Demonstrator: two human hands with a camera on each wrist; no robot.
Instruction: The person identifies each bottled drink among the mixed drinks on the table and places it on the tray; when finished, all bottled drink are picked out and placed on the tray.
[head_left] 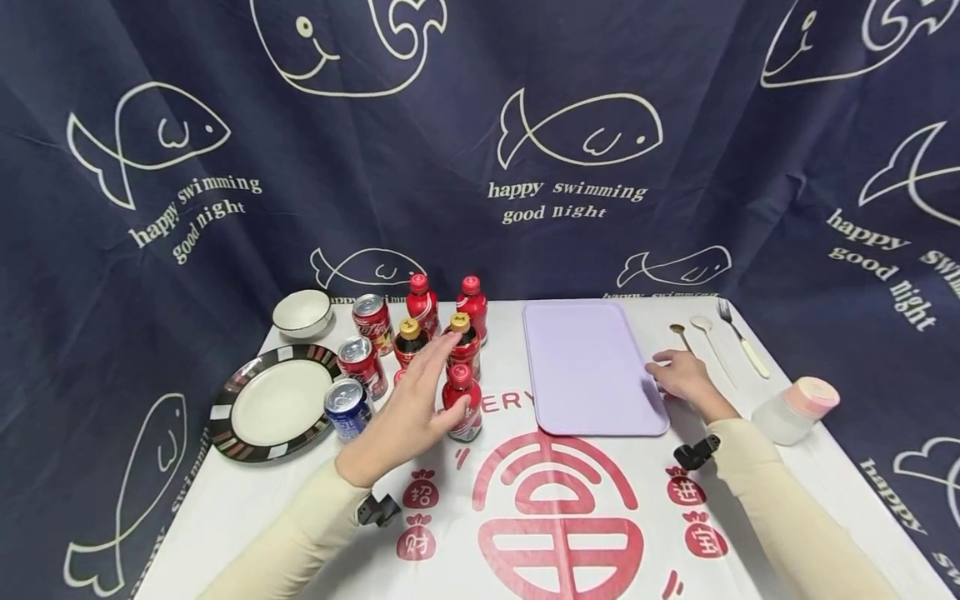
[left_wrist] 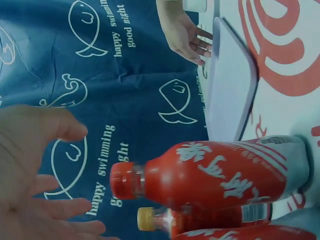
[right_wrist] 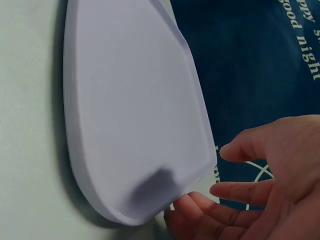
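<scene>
My left hand hovers by a group of drink bottles, its fingers straight and thumb spread, holding nothing. Closest to the thumb is a red-capped cola bottle; the left wrist view shows the same upright bottle apart from the palm. Behind it stand a gold-capped bottle and more red-capped bottles, partly hidden by the hand. At the right side of a lilac tray, my right hand has loosely bent fingers. In the right wrist view they are by the tray's rim; contact is unclear.
Left of the bottles are a blue can, two red cans, a dark-rimmed plate and a white bowl. To the right lie two spoons, a fork and a pink-lidded jar. A blue fish-print curtain hangs behind.
</scene>
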